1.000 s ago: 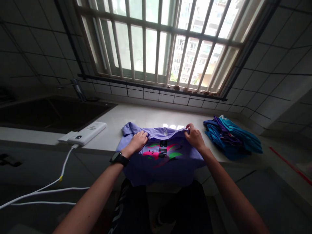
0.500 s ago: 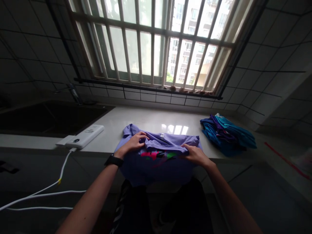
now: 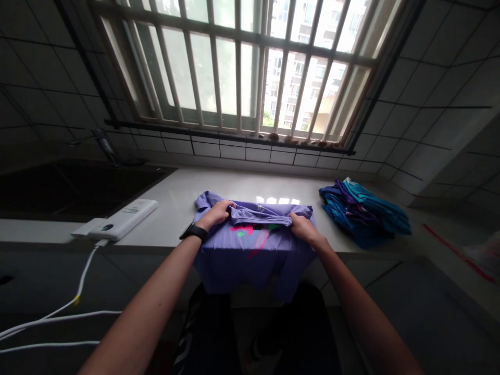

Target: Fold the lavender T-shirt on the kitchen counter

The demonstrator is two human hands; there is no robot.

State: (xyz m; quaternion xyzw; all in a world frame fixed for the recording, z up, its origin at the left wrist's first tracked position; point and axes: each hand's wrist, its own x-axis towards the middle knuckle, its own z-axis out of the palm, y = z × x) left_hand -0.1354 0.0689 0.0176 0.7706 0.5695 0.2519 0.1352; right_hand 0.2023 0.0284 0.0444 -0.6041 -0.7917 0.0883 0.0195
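Note:
A purple T-shirt (image 3: 234,260) with a pink, green and black print lies on the counter, its lower part hanging over the front edge. My left hand (image 3: 219,212) is closed on the shirt's collar at the left, and a dark watch sits on that wrist. At the collar's right side my right hand (image 3: 302,226) grips the fabric too. The neckline is stretched between both hands, with a small white label showing inside it. Some fingertips are hidden in the folds of cloth.
A pile of blue and purple clothes (image 3: 363,213) sits to the right. On the left, a white power bank (image 3: 127,219) with a cable lies by the dark sink (image 3: 78,182) and its faucet (image 3: 106,147). Behind the white counter (image 3: 230,182) is a barred window (image 3: 238,73).
Both hands have moved the collar slightly away from me, so more of the print shows and the shirt lies farther onto the counter. My view has shifted a little.

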